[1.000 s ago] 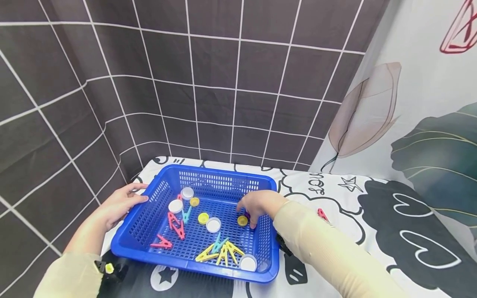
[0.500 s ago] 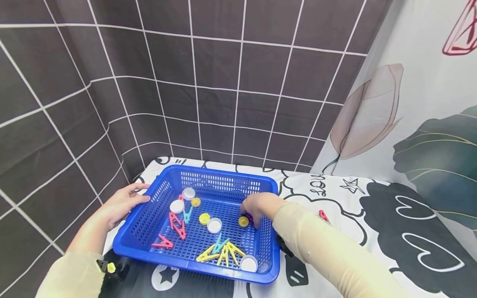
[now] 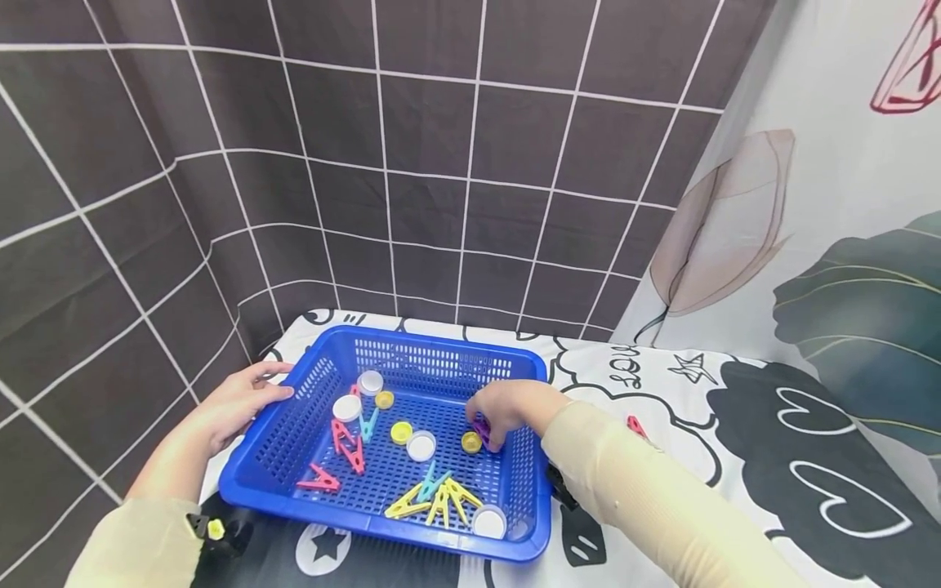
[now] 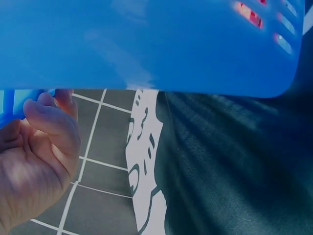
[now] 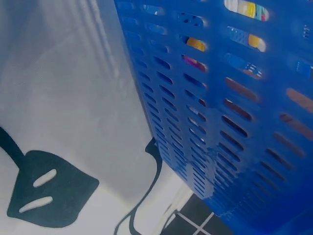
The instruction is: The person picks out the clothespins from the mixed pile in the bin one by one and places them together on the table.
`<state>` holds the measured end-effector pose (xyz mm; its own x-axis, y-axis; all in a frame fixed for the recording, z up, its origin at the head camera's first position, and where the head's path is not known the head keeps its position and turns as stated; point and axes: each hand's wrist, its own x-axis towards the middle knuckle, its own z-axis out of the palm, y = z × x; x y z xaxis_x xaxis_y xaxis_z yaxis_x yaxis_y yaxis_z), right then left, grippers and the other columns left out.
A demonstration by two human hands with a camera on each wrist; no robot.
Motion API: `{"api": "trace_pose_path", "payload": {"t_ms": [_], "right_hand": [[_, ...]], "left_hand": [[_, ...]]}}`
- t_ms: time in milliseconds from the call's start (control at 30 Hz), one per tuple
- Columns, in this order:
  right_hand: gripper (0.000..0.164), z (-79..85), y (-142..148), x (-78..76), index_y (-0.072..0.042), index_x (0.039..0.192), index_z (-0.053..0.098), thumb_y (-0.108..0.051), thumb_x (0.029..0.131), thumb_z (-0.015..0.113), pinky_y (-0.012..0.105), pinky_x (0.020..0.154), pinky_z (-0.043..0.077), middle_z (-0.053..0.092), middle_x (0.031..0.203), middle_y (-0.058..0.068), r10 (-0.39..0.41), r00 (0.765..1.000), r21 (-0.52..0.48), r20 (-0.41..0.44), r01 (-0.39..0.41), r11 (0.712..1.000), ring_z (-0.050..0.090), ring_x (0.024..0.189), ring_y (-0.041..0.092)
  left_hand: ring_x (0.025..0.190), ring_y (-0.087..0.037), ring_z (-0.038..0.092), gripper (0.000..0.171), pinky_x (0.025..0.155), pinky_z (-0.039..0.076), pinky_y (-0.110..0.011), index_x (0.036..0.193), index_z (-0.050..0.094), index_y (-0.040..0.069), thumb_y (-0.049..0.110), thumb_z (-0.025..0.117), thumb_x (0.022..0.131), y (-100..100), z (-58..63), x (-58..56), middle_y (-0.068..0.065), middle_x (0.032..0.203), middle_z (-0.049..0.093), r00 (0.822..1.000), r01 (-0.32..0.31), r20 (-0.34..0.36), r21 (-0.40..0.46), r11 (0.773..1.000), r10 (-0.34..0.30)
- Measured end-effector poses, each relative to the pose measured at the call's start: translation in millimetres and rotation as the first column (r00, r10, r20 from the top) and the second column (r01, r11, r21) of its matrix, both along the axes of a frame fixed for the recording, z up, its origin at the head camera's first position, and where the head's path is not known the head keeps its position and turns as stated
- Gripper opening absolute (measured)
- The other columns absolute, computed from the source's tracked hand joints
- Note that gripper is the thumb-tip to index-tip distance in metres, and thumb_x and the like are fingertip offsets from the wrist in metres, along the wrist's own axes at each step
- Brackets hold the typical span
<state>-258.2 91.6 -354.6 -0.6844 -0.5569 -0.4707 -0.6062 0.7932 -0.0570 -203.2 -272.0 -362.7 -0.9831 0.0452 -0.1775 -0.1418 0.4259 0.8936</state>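
A blue plastic basket (image 3: 434, 541) sits on the patterned cloth. My left hand (image 3: 234, 406) grips its left rim, thumb on top; in the left wrist view the fingers of the left hand (image 4: 41, 142) curl under the edge. Inside, near the right wall, my right hand (image 3: 507, 408) pinches a purple clothespin (image 3: 482, 431), partly hidden by the fingers. A yellow bottle cap (image 3: 471, 443) lies beside that clothespin. The right wrist view shows the perforated wall of the basket (image 5: 215, 122), which mostly hides the hand.
Pink clothespins (image 3: 319, 478) and white caps (image 3: 347, 407) lie at the basket's left. Yellow clothespins (image 3: 441, 502), a teal clothespin (image 3: 430, 483) and a white cap (image 3: 488, 521) lie at its front. Outside, a red clothespin (image 3: 635, 425) rests on the cloth at right.
My right hand has shifted slightly left with the purple clothespin, now more visible between its fingers. The yellow cap beside it has moved a little left. My left hand stays on the rim.
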Motion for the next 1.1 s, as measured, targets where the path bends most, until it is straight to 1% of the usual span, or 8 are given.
{"api": "trace_pose_path", "payload": {"t_ms": [100, 200, 300, 433, 533, 633, 933, 1100], "right_hand": [[0.044, 4.7, 0.2, 0.6, -0.018, 0.116, 0.062, -0.023, 0.076, 0.079, 0.034, 0.090, 0.045, 0.061, 0.098, -0.005, 0.004, 1.000, -0.049, 0.015, -0.003, 0.999, 0.055, 0.096, 0.013], [0.047, 8.1, 1.7, -1.5, -0.015, 0.118, 0.061, -0.023, 0.076, 0.079, 0.030, 0.083, 0.046, 0.060, 0.089, -0.005, 0.012, 0.999, -0.135, 0.038, -0.006, 0.991, 0.056, 0.085, 0.011], [0.050, 12.6, 5.3, -4.4, -0.013, 0.120, 0.059, -0.023, 0.076, 0.079, 0.026, 0.073, 0.046, 0.057, 0.080, -0.006, 0.020, 0.998, -0.231, 0.056, -0.007, 0.973, 0.054, 0.075, 0.009], [0.053, 24.5, 13.2, -6.1, -0.012, 0.122, 0.058, -0.024, 0.075, 0.079, 0.024, 0.064, 0.045, 0.057, 0.077, -0.005, 0.021, 0.998, -0.333, 0.065, 0.002, 0.943, 0.052, 0.070, 0.008], [0.053, 35.6, 21.1, -6.0, -0.012, 0.122, 0.057, -0.024, 0.075, 0.079, 0.025, 0.064, 0.044, 0.057, 0.076, -0.004, 0.008, 0.997, -0.386, 0.075, 0.021, 0.922, 0.053, 0.069, 0.009], [0.053, 40.9, 30.7, -8.5, -0.010, 0.123, 0.057, -0.024, 0.076, 0.078, 0.026, 0.065, 0.044, 0.057, 0.075, -0.004, 0.006, 0.997, -0.423, 0.072, 0.025, 0.906, 0.053, 0.069, 0.009], [0.055, 36.6, 55.4, -8.3, -0.007, 0.121, 0.058, -0.030, 0.075, 0.079, 0.025, 0.063, 0.045, 0.056, 0.076, -0.004, -0.040, 0.996, -0.492, 0.082, 0.075, 0.867, 0.052, 0.070, 0.010], [0.056, 38.1, 61.4, -7.3, -0.005, 0.121, 0.057, -0.028, 0.075, 0.079, 0.027, 0.064, 0.047, 0.058, 0.076, -0.003, -0.036, 0.993, -0.562, 0.113, 0.094, 0.822, 0.054, 0.070, 0.011]], "left_hand": [[0.082, -0.025, 0.065, 0.058, 0.068, 0.055, -0.039, 0.139, 0.033, 0.001, 0.022, 0.059, 0.091, -0.6, 1.5, 0.4, -0.020, 0.109, 0.060, 1.000, 0.001, -0.002, -0.006, 1.000, -0.001], [0.083, -0.025, 0.065, 0.058, 0.068, 0.055, -0.040, 0.139, 0.033, 0.001, 0.023, 0.059, 0.092, -0.7, 2.8, 0.5, -0.020, 0.109, 0.060, 1.000, 0.008, -0.005, -0.008, 1.000, -0.008], [0.083, -0.025, 0.065, 0.059, 0.068, 0.055, -0.040, 0.139, 0.033, 0.001, 0.023, 0.059, 0.092, -0.4, 3.8, 0.5, -0.021, 0.110, 0.059, 1.000, 0.012, -0.005, -0.012, 1.000, -0.012], [0.082, -0.024, 0.065, 0.059, 0.068, 0.055, -0.039, 0.140, 0.032, 0.001, 0.024, 0.058, 0.092, -0.5, 4.9, 1.3, -0.023, 0.112, 0.058, 1.000, 0.007, -0.006, -0.038, 0.999, -0.008], [0.083, -0.024, 0.065, 0.059, 0.068, 0.055, -0.039, 0.140, 0.032, 0.001, 0.025, 0.058, 0.093, -0.7, 6.4, 1.6, -0.024, 0.113, 0.058, 1.000, 0.007, -0.012, -0.054, 0.999, -0.008], [0.081, -0.024, 0.066, 0.059, 0.066, 0.055, -0.039, 0.140, 0.032, 0.000, 0.024, 0.058, 0.092, -0.2, 7.7, 0.9, -0.022, 0.110, 0.060, 1.000, 0.009, -0.015, -0.049, 0.999, -0.009], [0.077, -0.025, 0.066, 0.058, 0.064, 0.055, -0.040, 0.138, 0.033, -0.002, 0.021, 0.058, 0.092, 3.1, 4.3, 2.8, -0.015, 0.100, 0.062, 1.000, 0.005, -0.004, -0.039, 0.999, -0.006], [0.077, -0.025, 0.066, 0.058, 0.064, 0.055, -0.040, 0.138, 0.034, -0.003, 0.021, 0.059, 0.091, 2.6, 4.5, 3.5, -0.015, 0.099, 0.062, 1.000, -0.001, -0.013, -0.033, 0.999, 0.001]]}}
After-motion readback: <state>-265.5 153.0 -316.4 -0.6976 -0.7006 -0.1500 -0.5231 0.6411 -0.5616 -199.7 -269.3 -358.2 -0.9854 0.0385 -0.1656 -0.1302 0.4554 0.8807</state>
